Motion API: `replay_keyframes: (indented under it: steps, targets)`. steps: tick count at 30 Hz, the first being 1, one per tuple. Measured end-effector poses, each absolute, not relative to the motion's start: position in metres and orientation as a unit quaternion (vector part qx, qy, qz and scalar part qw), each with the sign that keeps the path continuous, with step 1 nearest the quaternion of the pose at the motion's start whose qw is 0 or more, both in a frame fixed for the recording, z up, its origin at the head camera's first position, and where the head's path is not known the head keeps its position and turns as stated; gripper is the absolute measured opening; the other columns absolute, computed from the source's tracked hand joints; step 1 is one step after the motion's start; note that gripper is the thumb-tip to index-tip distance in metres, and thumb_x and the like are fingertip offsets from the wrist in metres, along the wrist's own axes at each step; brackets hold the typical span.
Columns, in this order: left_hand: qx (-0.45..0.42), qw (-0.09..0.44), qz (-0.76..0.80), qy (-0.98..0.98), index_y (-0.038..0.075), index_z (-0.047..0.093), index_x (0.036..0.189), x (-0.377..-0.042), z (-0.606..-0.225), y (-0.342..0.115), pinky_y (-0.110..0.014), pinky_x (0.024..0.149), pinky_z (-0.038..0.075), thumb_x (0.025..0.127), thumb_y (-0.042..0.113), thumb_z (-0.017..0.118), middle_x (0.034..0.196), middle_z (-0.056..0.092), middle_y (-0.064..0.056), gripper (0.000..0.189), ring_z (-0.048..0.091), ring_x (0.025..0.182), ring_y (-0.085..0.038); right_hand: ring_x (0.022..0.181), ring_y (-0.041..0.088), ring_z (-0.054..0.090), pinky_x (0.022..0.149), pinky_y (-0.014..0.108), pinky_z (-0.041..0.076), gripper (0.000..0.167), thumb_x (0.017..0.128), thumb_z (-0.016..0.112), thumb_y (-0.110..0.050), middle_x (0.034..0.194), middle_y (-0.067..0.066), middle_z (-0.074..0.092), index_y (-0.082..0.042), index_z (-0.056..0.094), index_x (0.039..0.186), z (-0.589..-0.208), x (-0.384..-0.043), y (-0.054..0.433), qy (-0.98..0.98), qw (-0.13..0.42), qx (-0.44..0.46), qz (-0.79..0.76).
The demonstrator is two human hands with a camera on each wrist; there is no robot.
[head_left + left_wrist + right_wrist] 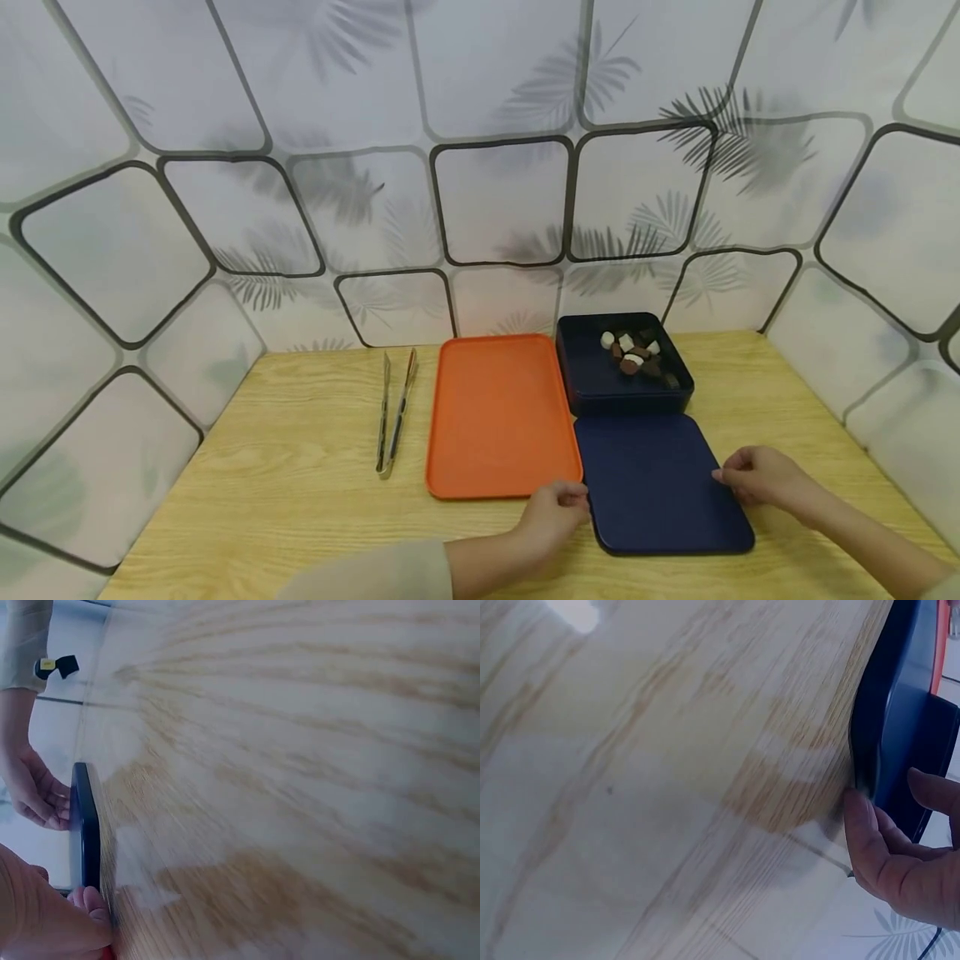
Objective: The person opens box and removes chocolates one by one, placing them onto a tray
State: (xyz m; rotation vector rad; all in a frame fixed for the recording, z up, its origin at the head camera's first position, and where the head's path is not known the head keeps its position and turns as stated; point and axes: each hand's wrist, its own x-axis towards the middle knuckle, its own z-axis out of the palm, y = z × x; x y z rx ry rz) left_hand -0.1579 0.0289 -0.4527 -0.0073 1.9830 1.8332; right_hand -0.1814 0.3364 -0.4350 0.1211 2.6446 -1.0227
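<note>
A flat dark blue lid (pixel 660 483) lies in front of an open box (pixel 622 404) of the same colour. My left hand (pixel 553 518) is at the lid's left edge, fingers curled against it beside the orange tray's near corner. At the opposite edge, my right hand (pixel 768 479) holds the lid with its thumb over the rim. The right wrist view shows fingertips (pixel 860 810) touching the lid's side (pixel 870 735). In the left wrist view the left fingers (pixel 91 904) meet the lid's edge (pixel 89 847); their grip is partly hidden.
An orange tray (pixel 506 417) lies left of the lid and box. Inside the box are several small white and brown pieces (pixel 632 358). Metal tongs (pixel 393 417) lie farther left on the wood-patterned table (pixel 300 467). Patterned wall covering (pixel 498 204) stands behind and at both sides.
</note>
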Motion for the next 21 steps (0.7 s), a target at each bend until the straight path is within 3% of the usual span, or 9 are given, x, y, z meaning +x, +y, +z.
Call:
replay_keyframes:
  steps: [3,9,14,17,21]
  targets:
    - [0.042,0.175,0.661,0.728,-0.006,0.063,0.107,-0.160,-0.454,0.023,-0.025,0.069,0.049,0.085,-0.002,0.058,0.088,0.062,-0.005,0.022,0.058,0.078,-0.009,0.063,0.014,0.052,0.057,0.028,0.044,0.043,0.090,0.064,-0.030,0.069,0.001,0.056,0.012,0.058,0.095,-0.436,-0.185,0.338,0.930,0.126,0.020,-0.344]
    - [0.124,0.100,0.618,0.770,0.000,0.061,0.117,-0.169,-0.453,0.005,-0.021,0.068,0.046,0.093,0.018,0.060,0.097,0.063,-0.001,0.030,0.055,0.080,-0.007,0.060,0.015,0.051,0.057,0.029,0.042,0.055,0.092,0.059,-0.037,0.070,0.004,0.057,0.017,0.056,0.101,-0.439,-0.192,0.340,0.941,0.108,-0.003,-0.322]
    - [0.153,0.043,0.574,0.803,0.002,0.059,0.122,-0.175,-0.455,-0.013,-0.023,0.072,0.045,0.094,0.024,0.060,0.106,0.061,-0.003,0.036,0.057,0.089,-0.012,0.085,0.033,0.062,0.069,0.040,0.051,0.060,0.095,0.054,-0.037,0.097,0.028,0.063,0.019,0.051,0.116,-0.439,-0.197,0.332,0.949,0.074,0.005,-0.305]
    - [0.143,0.011,0.566,0.812,0.002,0.060,0.121,-0.179,-0.458,-0.022,-0.024,0.072,0.045,0.094,0.024,0.060,0.105,0.061,-0.004,0.035,0.058,0.090,-0.014,0.101,0.044,0.058,0.078,0.046,0.051,0.065,0.096,0.053,-0.037,0.114,0.036,0.056,0.021,0.045,0.124,-0.443,-0.198,0.327,0.950,0.043,-0.004,-0.309]
    - [0.134,-0.039,0.561,0.816,0.003,0.061,0.120,-0.185,-0.460,-0.032,-0.031,0.079,0.046,0.093,0.025,0.061,0.108,0.062,-0.007,0.035,0.059,0.092,-0.018,0.107,0.050,0.054,0.082,0.052,0.049,0.071,0.096,0.053,-0.038,0.123,0.042,0.047,0.023,0.038,0.128,-0.442,-0.204,0.321,0.952,0.016,-0.011,-0.307]
